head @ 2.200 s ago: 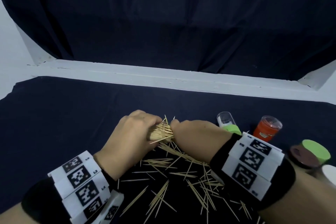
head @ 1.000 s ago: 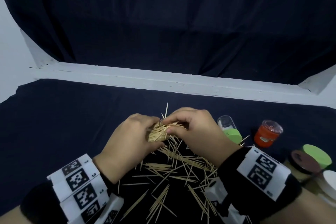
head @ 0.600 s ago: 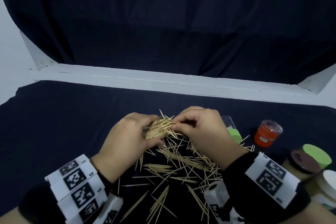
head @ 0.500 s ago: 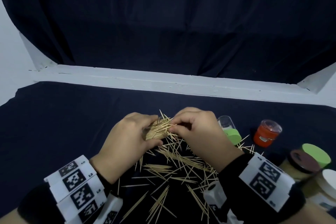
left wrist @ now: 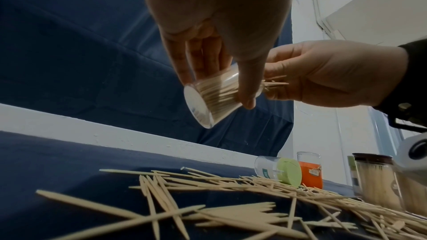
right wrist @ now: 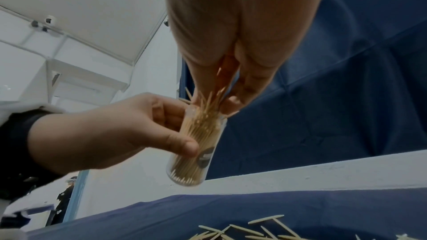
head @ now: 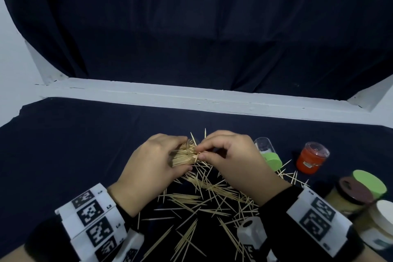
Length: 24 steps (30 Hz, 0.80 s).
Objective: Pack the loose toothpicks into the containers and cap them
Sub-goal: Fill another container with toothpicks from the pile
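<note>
From the head view I see my left hand gripping a clear toothpick container held off the cloth, while my right hand pinches toothpicks at its mouth. Loose toothpicks litter the dark cloth just below and toward me. To my right lie a tipped green-capped container, an orange jar, a brown-lidded jar and a green lid, crowding that side; the left of the cloth lies open up to the white ledge.

In the left wrist view, the container is tilted, base toward the lens, well above the scattered picks.

In the right wrist view, my fingertips press a pinched bunch into the nearly full container.
</note>
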Motion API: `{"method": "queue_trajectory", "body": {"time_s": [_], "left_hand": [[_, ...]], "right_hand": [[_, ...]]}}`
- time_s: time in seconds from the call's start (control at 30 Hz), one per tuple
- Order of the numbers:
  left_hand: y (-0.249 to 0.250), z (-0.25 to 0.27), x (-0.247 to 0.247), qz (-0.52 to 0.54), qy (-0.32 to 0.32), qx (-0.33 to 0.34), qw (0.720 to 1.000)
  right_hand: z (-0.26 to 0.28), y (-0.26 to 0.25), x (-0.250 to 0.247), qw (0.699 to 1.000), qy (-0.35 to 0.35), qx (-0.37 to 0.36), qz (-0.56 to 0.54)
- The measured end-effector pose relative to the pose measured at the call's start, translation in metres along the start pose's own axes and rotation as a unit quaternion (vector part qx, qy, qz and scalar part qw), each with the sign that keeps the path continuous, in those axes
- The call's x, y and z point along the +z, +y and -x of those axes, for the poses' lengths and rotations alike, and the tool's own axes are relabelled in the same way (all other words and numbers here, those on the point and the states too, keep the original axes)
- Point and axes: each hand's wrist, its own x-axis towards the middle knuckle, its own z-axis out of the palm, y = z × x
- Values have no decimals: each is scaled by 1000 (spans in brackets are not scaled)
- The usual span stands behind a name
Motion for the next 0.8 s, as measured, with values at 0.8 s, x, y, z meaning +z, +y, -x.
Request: {"method": "queue_trajectory", "body": {"time_s": [0.8], "left_hand": [[5,2,2,0,-4,55,998]], "right_hand": [[0,-5,6,999,47,-15,-24]]}}
